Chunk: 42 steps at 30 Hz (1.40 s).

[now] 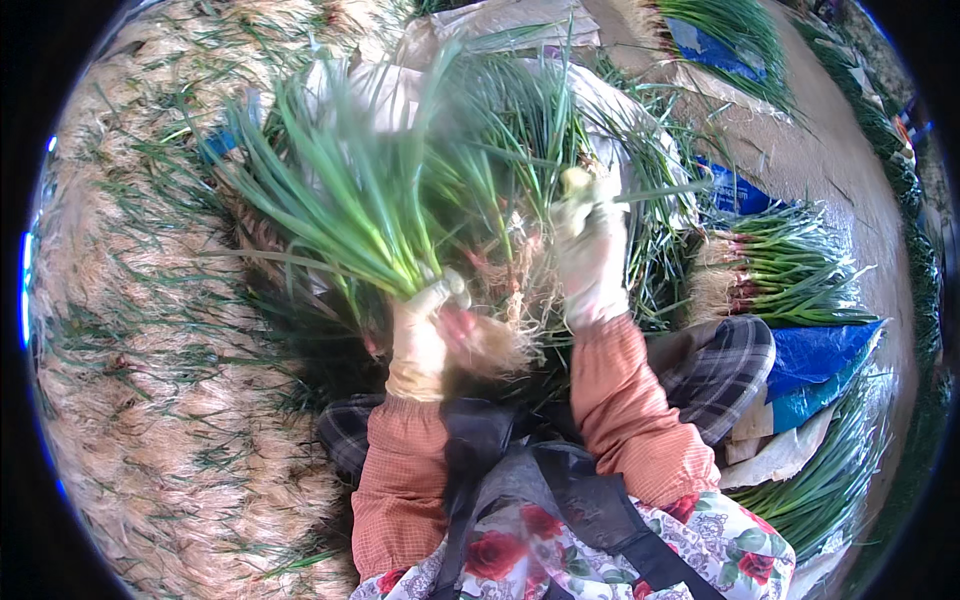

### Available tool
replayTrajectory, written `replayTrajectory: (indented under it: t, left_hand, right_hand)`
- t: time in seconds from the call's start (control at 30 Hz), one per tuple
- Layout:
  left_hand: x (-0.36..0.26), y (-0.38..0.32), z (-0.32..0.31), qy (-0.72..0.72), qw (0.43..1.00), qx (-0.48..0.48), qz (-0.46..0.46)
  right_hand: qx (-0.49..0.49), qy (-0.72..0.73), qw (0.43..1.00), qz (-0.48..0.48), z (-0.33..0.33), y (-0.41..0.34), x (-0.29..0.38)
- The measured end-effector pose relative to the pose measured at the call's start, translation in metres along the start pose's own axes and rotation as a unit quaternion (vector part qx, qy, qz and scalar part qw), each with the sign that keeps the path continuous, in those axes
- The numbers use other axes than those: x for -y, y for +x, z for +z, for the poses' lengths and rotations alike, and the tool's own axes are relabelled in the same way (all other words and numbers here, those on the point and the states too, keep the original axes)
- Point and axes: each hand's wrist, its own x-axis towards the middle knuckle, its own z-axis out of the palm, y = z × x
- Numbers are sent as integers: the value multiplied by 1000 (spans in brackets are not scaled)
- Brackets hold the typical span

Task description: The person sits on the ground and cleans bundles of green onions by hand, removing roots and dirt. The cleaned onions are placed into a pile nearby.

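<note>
My left hand point(426, 330), in a pale glove, is closed around a bunch of green onions point(367, 240). The leaves fan up and to the left, while the reddish bulbs and pale roots stick out to the right of the fist, blurred. To the right, my right hand point(592, 247), in a whitish glove, is raised near loose green onions point(517, 247); its fingers are blurred, and whether it holds anything cannot be told. Loose green onions with roots and long leaves lie heaped between and beyond the hands on pale sheeting point(390, 94).
Rows of green onions with pale roots point(165, 420) cover the left side. A neat bundle point(787, 270) lies at the right, by a blue plastic sheet point(817, 360). More bundles lie at the upper right point(735, 45) and lower right point(817, 472). My crossed legs are close below the heap.
</note>
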Motion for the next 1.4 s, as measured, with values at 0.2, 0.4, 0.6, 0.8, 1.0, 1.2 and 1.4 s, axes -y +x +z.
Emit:
replayTrajectory:
  t: [0.2, 0.4, 0.6, 0.8, 1.0, 1.2, 1.4]
  left_hand:
    - [1, -9, -16, -23, 990, 61, -126]
    - [13, -11, -13, 12, 994, -6, -109]
    - [-11, -9, 23, 31, 999, -29, -22]
    - [-115, 5, -16, 141, 975, -102, 137]
    - [-192, 59, -84, 288, 907, -271, 149]
    - [-122, 20, -32, 177, 981, -78, 17]
    - [11, 26, 12, 62, 991, 5, -116]
  right_hand:
    - [200, -421, 827, 315, 0, 14, -30]
    - [221, -424, 839, 259, -26, -16, -78]
    - [231, -724, 584, -284, -9, 9, -47]
    - [-12, -520, 853, 38, -45, 31, -14]
    - [170, -520, 796, 258, -74, -10, -30]
    - [181, -722, 666, 46, -56, -6, -13]
    - [406, -788, 415, -204, -115, -34, -37]
